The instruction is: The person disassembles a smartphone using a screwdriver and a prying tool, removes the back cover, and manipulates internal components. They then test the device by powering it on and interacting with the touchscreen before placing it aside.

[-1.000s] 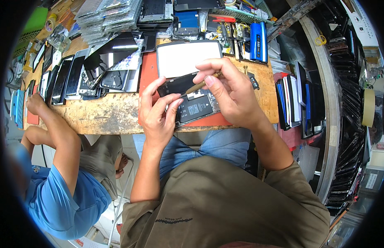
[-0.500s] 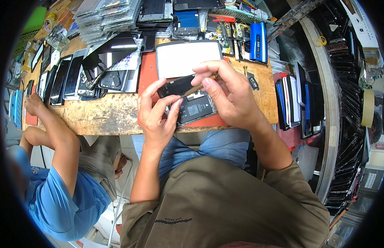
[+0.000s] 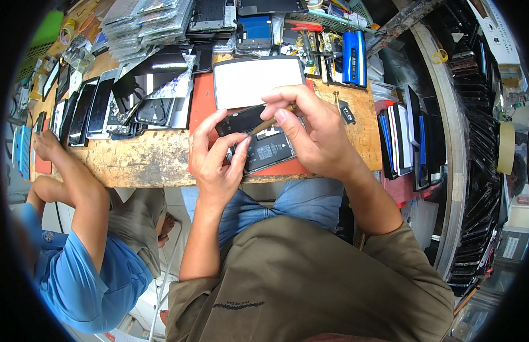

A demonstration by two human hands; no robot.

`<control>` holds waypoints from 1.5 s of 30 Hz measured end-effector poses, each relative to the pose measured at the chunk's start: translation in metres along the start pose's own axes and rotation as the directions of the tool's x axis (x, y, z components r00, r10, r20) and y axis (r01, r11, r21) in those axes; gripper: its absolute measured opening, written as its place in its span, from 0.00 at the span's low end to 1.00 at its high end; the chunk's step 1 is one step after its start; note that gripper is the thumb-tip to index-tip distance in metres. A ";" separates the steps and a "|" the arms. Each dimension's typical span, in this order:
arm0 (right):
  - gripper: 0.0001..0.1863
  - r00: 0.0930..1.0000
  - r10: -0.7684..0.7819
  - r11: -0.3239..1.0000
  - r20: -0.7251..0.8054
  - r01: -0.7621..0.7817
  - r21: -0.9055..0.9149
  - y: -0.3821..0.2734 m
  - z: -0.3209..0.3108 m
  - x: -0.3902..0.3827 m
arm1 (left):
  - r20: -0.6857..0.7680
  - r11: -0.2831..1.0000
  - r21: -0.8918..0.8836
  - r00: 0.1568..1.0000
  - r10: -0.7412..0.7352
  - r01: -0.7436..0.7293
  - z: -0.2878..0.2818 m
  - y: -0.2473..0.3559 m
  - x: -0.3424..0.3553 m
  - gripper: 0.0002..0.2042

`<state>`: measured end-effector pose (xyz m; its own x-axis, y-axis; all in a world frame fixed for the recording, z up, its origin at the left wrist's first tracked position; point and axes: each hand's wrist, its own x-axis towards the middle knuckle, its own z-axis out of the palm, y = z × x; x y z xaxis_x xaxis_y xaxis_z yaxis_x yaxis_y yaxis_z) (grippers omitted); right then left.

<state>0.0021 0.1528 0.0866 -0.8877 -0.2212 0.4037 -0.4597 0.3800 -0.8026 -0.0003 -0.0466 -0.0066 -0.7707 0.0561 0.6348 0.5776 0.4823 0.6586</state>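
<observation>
An opened phone (image 3: 267, 151) lies on a red mat (image 3: 203, 94), its dark battery and inner parts exposed. The detached-looking screen panel (image 3: 237, 121) rests tilted along its far side; whether a cable joins them is hidden. My left hand (image 3: 210, 157) grips the phone and panel from the left, fingertips at the gap between them. Between the thumb and fingers of my right hand (image 3: 316, 128) is a slim brown pen-shaped tool (image 3: 265, 125). Its tip points down-left to the gap, close to my left fingertips.
A white pad (image 3: 259, 80) lies just behind the phone. Several phones (image 3: 82, 117) and stacked wrapped panels (image 3: 145, 28) crowd the left. Tools and a blue cylinder-like device (image 3: 354, 60) stand back right. A co-worker's arm (image 3: 76, 176) rests at the left edge.
Almost nothing differs; the whole view has shifted a few pixels. Both hands keep their hold, and the tool's tip stays at the gap.
</observation>
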 end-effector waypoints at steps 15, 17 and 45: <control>0.11 0.994 -0.102 0.961 -0.039 0.088 -0.262 0.016 -0.015 -0.008 | 0.062 0.975 0.174 0.990 0.129 -0.138 -0.002 0.006 0.008 0.08; 0.11 0.993 -0.112 0.953 -0.029 0.099 -0.286 0.021 -0.014 -0.009 | 0.068 0.991 0.121 0.997 0.040 -0.048 -0.002 0.007 0.009 0.09; 0.15 0.966 -0.184 0.890 0.183 0.243 -0.386 0.019 -0.010 -0.003 | 0.268 0.938 0.311 0.961 0.066 -0.151 0.002 0.020 0.019 0.07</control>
<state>-0.0046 0.1699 0.0746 -0.7683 -0.4479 0.4573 -0.6340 0.6311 -0.4470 -0.0033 -0.0338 0.0178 -0.7746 0.3203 0.5454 0.5750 0.7158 0.3963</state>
